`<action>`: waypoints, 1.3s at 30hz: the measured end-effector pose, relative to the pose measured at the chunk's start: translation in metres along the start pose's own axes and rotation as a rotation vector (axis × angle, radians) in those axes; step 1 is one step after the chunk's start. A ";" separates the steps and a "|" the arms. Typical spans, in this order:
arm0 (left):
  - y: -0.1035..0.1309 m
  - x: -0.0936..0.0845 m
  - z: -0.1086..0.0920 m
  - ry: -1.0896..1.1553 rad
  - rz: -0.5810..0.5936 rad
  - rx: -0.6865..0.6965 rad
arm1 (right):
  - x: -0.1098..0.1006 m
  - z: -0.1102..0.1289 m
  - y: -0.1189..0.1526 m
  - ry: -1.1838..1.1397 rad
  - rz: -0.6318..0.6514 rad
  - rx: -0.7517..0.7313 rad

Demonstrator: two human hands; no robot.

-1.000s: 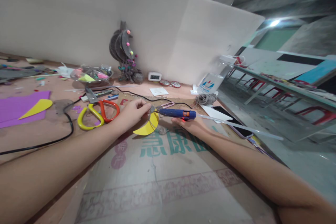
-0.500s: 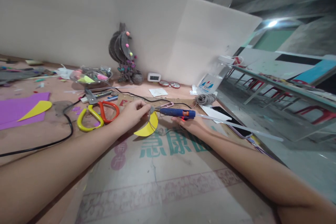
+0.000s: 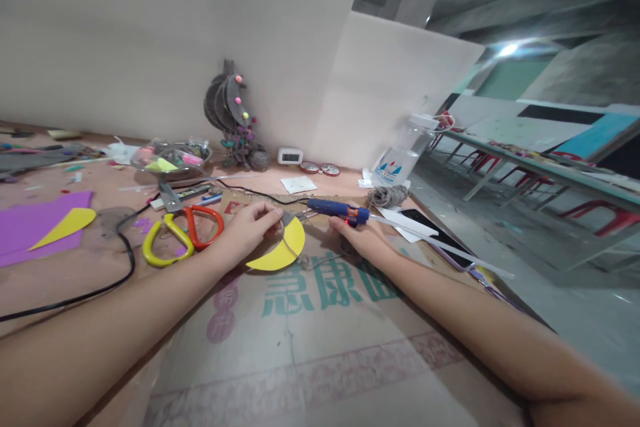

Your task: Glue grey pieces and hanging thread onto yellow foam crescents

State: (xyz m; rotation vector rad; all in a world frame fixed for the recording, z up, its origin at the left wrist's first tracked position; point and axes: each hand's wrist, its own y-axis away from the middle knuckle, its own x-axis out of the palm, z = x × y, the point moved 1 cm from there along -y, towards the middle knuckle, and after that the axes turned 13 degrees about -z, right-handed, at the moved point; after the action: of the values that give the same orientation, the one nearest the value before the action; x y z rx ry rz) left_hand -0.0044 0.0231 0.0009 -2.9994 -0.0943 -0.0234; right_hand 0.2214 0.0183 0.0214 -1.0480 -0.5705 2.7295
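My left hand pinches the upper end of a yellow crescent, which has a small grey patch at its top and a thin grey string across it. My right hand is wrapped round a blue glue gun, its nozzle pointing left at the crescent's upper edge. A long clear glue stick sticks out of the gun's back, and a small red light glows on it. Loose grey string lies on the cardboard between my hands.
Scissors with yellow and red handles lie left of the cardboard. A black cable crosses the left side. Grey yarn, a phone and a plastic jug stand or lie at right. A grey crescent ornament stands behind.
The yellow crescent shows more of its face beside my left hand. The glue gun's nozzle is a little higher relative to the crescent, and the camera view has shifted slightly.
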 end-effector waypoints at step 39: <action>0.002 0.005 0.003 -0.084 0.023 0.055 | 0.033 -0.039 -0.124 0.347 0.038 -0.003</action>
State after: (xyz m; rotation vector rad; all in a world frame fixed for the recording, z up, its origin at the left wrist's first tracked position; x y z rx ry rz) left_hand 0.0006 0.0223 -0.0024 -2.9457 -0.0681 0.1061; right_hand 0.2246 0.1522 0.0251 -1.5024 -0.4995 2.4902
